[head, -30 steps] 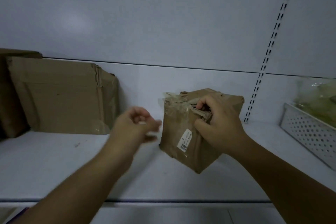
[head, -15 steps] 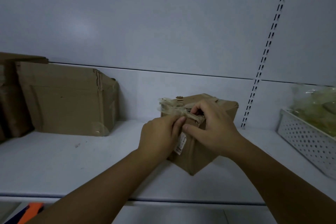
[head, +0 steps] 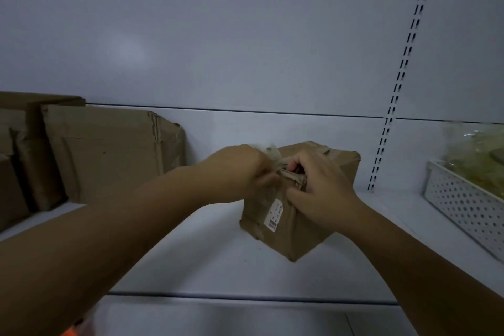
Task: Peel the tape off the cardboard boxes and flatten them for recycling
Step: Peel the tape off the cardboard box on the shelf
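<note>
A small brown cardboard box (head: 289,229) with a white label (head: 275,215) stands on the white shelf (head: 207,262), one corner towards me. My left hand (head: 240,169) grips a crumpled strip of clear tape (head: 272,154) at the box's top left corner, fingers curled round it. My right hand (head: 319,185) holds the box's top front edge, thumb on the front face and fingers curled over the top flap.
Larger worn cardboard boxes (head: 109,153) lean against the back wall at the left. A white perforated basket (head: 463,207) with clear-wrapped greenish goods (head: 477,155) sits at the right. A slotted upright (head: 401,73) runs up the wall behind.
My left hand came from the open air at the left to the box's top corner and took hold of the tape, lifting it up. The right hand stayed on the box.
</note>
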### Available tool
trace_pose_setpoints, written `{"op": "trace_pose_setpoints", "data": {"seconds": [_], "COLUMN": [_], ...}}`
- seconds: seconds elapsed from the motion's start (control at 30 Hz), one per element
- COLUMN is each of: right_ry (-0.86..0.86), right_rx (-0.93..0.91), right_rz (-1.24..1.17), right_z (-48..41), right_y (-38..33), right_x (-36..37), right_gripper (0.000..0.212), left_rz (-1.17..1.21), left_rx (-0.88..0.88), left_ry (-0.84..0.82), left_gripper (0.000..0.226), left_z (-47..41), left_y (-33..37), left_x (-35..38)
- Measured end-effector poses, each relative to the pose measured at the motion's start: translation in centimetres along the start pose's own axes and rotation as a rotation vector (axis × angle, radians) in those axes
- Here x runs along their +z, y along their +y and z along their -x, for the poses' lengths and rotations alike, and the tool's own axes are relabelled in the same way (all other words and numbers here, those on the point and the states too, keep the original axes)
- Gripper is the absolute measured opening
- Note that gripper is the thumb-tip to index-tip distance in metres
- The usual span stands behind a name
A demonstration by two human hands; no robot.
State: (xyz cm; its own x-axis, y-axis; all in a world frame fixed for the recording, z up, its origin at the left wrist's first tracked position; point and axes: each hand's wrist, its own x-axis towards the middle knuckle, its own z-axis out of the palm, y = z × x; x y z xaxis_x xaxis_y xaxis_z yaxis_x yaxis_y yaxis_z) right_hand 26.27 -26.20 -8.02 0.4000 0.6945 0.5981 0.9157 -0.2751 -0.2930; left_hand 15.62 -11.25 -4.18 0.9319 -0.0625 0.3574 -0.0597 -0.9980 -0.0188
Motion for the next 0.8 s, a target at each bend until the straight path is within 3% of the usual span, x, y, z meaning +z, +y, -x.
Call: {"op": "trace_pose_setpoints", "data": {"seconds": [0.1, 0.17, 0.23, 0.37, 0.53, 0.67, 0.8], "right_ry": [-0.008, -0.016, -0.024, -0.039, -0.063, -0.061, -0.064], "right_rx": [0.002, 0.006, 0.016, -0.001, 0.021, 0.012, 0.008], "right_rz": [0.000, 0.005, 0.008, -0.002, -0.017, -0.019, -0.025], "right_z": [0.0, -0.1, -0.2, -0.1, -0.1, -0.1, -0.2], "right_y": [0.2, 0.1, 0.1, 0.0, 0.0, 0.0, 0.1], "right_x": [-0.1, -0.1, -0.1, -0.4, -0.4, -0.3, -0.2], "right_gripper": [0.023, 0.024, 0.025, 0.027, 0.029, 0.027, 0.027], "left_rz": [0.485, 0.658, 0.569, 0.319, 0.190, -0.004, -0.038], "left_rx": [-0.129, -0.213, -0.293, -0.360, -0.204, -0.108, -0.099], "left_ry": [-0.030, 0.084, 0.241, 0.402, 0.503, 0.579, 0.573], "left_gripper": [0.033, 0.029, 0.033, 0.041, 0.028, 0.032, 0.034], "left_z": [1.2, 2.0, 2.1, 1.2, 1.6, 1.7, 1.5], "left_y": [-0.4, -0.3, 0.4, 1.7, 1.4, 2.0, 1.9], "left_x": [-0.1, 1.1, 3.0, 5.8, 6.6, 6.3, 6.2]}}
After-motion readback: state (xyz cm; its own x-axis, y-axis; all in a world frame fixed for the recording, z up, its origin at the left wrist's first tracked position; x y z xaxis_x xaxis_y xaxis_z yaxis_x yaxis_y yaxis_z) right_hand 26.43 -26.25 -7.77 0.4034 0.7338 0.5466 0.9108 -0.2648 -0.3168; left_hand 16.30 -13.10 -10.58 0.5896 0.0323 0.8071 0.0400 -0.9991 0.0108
